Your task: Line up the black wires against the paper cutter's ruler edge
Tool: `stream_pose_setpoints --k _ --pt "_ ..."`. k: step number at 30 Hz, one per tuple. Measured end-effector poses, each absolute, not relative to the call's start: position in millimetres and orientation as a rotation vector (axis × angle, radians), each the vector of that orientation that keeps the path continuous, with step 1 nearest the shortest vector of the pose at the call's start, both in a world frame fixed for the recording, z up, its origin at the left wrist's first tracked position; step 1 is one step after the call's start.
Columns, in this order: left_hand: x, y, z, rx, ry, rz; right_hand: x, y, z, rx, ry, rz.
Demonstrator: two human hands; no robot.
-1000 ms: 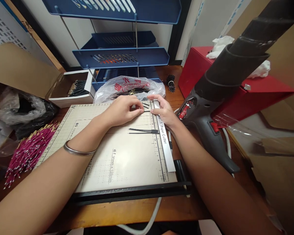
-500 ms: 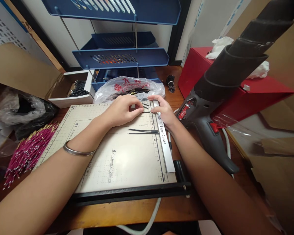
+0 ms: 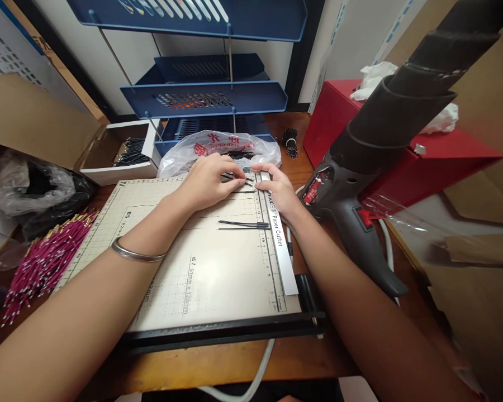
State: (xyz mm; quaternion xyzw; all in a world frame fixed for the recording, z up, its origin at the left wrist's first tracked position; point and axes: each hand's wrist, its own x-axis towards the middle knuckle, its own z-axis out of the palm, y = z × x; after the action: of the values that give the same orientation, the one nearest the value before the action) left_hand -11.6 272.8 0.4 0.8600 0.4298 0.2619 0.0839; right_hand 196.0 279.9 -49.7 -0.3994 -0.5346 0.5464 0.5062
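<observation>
The paper cutter (image 3: pixel 218 279) lies in front of me, a cream board with printed rulers and a white strip along its right side. Near its far right corner my left hand (image 3: pixel 212 181) is closed in a pinch on thin black wires (image 3: pixel 248 183). My right hand (image 3: pixel 279 192) rests over the white strip (image 3: pixel 280 234), thumb and index finger apart, the thumb tip close to the wire ends. Another black wire (image 3: pixel 243 192) lies just below the left fingertips. Several more black wires (image 3: pixel 243 224) lie across the board nearer me, their right ends at the strip.
A plastic bag (image 3: pixel 180 159) of dark wires sits behind the cutter, below a blue tiered rack (image 3: pixel 205 97). Magenta wires (image 3: pixel 46 262) and a box of black wires (image 3: pixel 132 152) are at left. A heat gun (image 3: pixel 356 173) and red box (image 3: pixel 335 106) stand at right.
My left fingertips have shifted slightly up and away from the wire they were beside, onto the wires above it. My right thumb has moved slightly up too.
</observation>
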Motion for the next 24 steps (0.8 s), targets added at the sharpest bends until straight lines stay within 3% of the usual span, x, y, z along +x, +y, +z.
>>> stream_pose_setpoints --k 24 --pt "-10.4 272.4 2.9 2.572 1.308 0.661 197.8 278.2 -51.6 -0.978 -1.328 1.298"
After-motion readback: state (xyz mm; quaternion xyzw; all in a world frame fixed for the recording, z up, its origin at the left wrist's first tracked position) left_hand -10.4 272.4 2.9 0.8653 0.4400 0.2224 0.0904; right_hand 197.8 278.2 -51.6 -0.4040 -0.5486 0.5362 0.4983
